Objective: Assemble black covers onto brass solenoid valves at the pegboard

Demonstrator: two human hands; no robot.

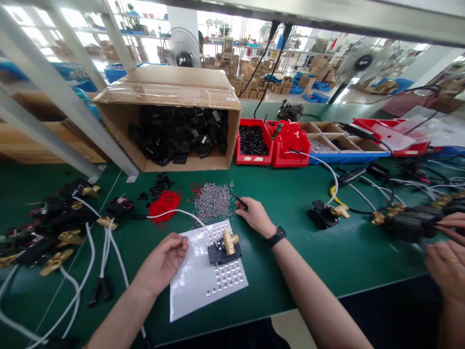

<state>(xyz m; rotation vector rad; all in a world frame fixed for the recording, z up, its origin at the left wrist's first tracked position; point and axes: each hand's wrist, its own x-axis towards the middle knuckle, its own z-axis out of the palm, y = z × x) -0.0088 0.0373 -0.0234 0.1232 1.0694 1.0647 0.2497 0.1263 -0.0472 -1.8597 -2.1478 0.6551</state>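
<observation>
My left hand [165, 261] is over the left side of a white sheet [189, 295], its fingers curled and pinched together; what they hold, if anything, is too small to make out. My right hand [254, 217] grips a thin black stick-like tool [240, 201] whose tip points at a pile of small silver screws [214, 201]. Between the hands, a black plastic housing [220, 255] with a brass tee fitting [229, 241] on top lies on the sheet. A white cable [181, 211] runs from it to the left. Rows of small round silver pieces [228, 277] sit on the sheet.
Red rings [165, 206] lie behind the sheet. An open cardboard box [163, 85] of black parts and red bins [254, 159] stand at the back. Cabled brass valve units [69, 237] crowd the left; another unit [323, 215] lies right. A co-worker's hands [446, 257] are far right.
</observation>
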